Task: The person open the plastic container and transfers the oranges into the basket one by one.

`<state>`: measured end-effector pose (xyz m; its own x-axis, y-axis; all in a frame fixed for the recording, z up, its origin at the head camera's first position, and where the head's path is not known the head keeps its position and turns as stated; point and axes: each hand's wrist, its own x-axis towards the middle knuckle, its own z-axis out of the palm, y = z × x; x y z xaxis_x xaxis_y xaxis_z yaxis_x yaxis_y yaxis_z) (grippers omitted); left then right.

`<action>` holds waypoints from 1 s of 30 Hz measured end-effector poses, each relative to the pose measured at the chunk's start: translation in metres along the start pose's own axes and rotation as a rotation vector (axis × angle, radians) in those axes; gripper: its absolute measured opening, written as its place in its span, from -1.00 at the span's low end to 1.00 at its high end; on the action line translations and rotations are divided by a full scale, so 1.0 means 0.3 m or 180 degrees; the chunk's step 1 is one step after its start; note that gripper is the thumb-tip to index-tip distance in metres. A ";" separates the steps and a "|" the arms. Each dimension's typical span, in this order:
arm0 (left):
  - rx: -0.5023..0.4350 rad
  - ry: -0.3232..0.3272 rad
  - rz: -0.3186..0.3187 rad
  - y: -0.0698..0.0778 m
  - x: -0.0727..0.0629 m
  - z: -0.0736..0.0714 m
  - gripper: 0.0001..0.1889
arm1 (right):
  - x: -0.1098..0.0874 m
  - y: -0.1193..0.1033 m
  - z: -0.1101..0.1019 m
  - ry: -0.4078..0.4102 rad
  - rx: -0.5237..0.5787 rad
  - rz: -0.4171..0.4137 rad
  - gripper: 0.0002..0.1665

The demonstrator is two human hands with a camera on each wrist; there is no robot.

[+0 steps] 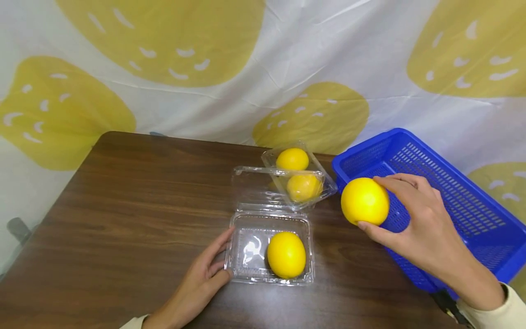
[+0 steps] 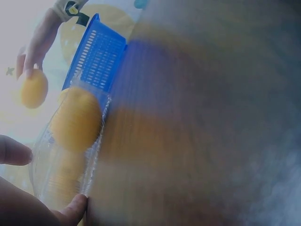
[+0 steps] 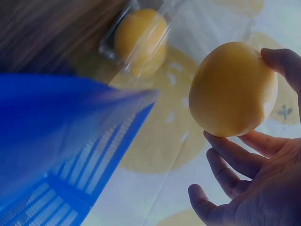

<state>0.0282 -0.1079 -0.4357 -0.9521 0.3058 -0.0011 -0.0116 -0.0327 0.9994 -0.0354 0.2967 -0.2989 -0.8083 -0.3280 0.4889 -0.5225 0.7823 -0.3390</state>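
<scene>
The left hand (image 1: pixel 202 277) lies spread against the left side of the open clear box (image 1: pixel 248 269); the blurry wrist view leaves its pressure unclear, though light steadying should do. A yellow fruit (image 1: pixel 286 255) sits in the box's right half. Right of the box, the right hand (image 1: pixel 431 224) pinches a second fruit (image 1: pixel 363 201), probably best lowered gently to the first one's left.

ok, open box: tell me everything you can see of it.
The open box is clear, glossy and plastic-looking: a rounded rectangular tray with ridged walls. Its lid is swung back on the far side, overlapping the other box in the head view. The tray sits upright on the table, one yellow fruit in its right half. The left hand touches its left side.
</scene>
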 end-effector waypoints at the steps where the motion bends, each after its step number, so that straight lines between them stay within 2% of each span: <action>1: 0.0008 0.0002 -0.0004 0.000 0.001 0.000 -0.09 | 0.003 0.013 -0.006 -0.0012 -0.0017 0.0039 0.05; 4: 0.0009 0.0003 -0.0012 0.000 0.003 0.000 -0.08 | 0.016 0.049 -0.019 -0.0038 -0.0103 0.0155 0.01; 9: 0.0023 0.0022 -0.0028 -0.001 0.008 0.003 -0.08 | 0.042 0.110 -0.026 -0.0114 -0.0248 0.0279 0.04; 13: 0.0029 0.0019 -0.0012 -0.003 0.011 0.006 -0.07 | 0.056 0.153 -0.029 -0.0195 -0.0258 0.0385 0.02; 22: 0.0021 0.0007 0.0012 -0.005 0.017 0.011 -0.07 | 0.090 0.209 -0.037 -0.0479 -0.0278 0.0718 -0.01; 30: 0.0023 0.0001 0.0005 -0.003 0.018 0.011 -0.08 | 0.101 0.256 -0.017 -0.0690 -0.0199 0.0999 -0.02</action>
<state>0.0241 -0.1030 -0.4366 -0.9522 0.3053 0.0005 -0.0079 -0.0265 0.9996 -0.0986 0.3494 -0.3060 -0.9684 -0.1667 0.1856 -0.2285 0.8911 -0.3921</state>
